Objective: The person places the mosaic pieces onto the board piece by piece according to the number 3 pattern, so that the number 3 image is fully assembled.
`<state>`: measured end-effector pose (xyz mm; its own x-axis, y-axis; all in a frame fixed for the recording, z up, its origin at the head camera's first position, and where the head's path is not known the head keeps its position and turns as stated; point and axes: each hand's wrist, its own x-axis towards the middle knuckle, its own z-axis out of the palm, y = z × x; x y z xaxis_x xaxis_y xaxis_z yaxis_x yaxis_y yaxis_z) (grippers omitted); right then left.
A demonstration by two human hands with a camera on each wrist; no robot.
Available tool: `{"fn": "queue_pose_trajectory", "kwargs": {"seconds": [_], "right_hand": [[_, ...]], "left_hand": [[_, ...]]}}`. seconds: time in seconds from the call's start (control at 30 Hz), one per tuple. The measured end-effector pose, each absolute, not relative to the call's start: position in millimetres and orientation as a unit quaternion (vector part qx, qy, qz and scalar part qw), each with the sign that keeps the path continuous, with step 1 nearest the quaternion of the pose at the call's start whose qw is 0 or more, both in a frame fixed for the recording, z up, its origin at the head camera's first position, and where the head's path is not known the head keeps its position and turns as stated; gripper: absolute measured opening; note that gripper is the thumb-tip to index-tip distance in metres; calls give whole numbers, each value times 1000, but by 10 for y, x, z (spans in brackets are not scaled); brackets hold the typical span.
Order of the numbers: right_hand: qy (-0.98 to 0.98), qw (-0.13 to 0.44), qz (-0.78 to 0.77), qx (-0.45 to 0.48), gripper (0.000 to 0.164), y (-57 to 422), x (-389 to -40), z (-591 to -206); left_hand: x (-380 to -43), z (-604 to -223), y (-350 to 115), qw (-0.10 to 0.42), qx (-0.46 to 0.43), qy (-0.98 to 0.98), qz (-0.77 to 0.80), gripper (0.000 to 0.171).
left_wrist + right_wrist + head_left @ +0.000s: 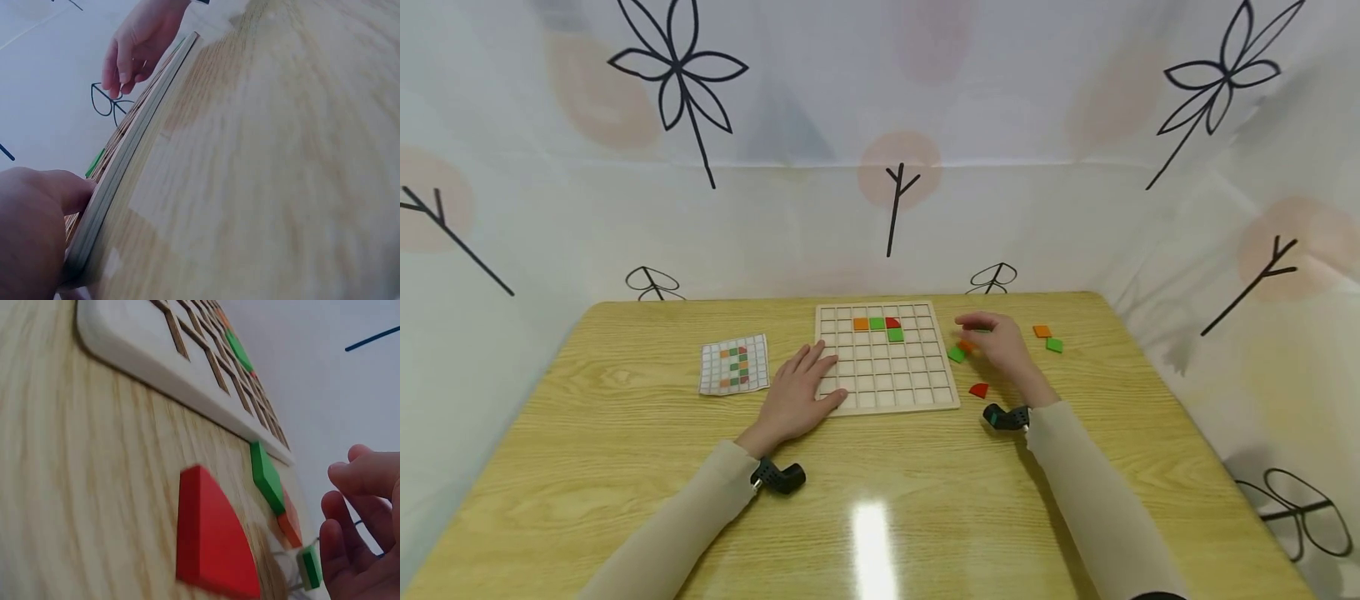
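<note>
A wooden grid board [883,385] lies on the table. Along its left edge rests my left hand [793,396], fingers spread, the thumb near the lower-left corner. Four tiles sit in its upper cells: an orange square [861,324], a green square [877,323], a red quarter-circle [892,322] and, below that, another green square [896,335]. My right hand [1000,346] hovers right of the board, fingers loosely bent with nothing visible between them. Beneath and beside it lie a green tile [267,478], an orange tile [289,519] and a red quarter-circle tile [212,537].
Left of the board lies a paper card [706,375] with a printed grid pattern of coloured shapes. Farther right are a loose orange tile [1042,331] and a green tile [1054,345]. A patterned cloth [850,225] hangs behind the wooden table [625,467].
</note>
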<state>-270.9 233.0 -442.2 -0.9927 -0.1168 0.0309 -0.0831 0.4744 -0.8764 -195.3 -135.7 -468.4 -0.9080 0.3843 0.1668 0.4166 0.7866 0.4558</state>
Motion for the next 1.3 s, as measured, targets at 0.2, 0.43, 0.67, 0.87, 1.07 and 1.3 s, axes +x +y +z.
{"fn": "queue_pose_trajectory", "kwargs": {"seconds": [0.2,0.43,0.67,0.87,1.07,1.3], "right_hand": [[875,16,-480,-58,27,2479,-2611,-4429],[878,46,-473,-58,32,2624,-2525,-4486],[878,77,-464,-88,43,2615,-2531,-4490],[881,86,-458,-85,46,2581,-2543,-4478],[890,72,-442,-90,44,2563,-2540,-4506],[896,44,-434,-83,36,2548,-2544,-4531]], "left_hand": [[-1963,-4712,-1340,28,-210,-945,-248,65],[-1958,-4707,-1333,28,-212,-945,-247,65],[-1960,-4707,-1363,28,-211,-947,-242,64],[-1959,-4742,-1386,22,-205,-948,-243,65],[-1948,-4719,-1372,21,-205,-947,-244,65],[-1960,-4724,-1355,25,-209,-947,-243,65]]}}
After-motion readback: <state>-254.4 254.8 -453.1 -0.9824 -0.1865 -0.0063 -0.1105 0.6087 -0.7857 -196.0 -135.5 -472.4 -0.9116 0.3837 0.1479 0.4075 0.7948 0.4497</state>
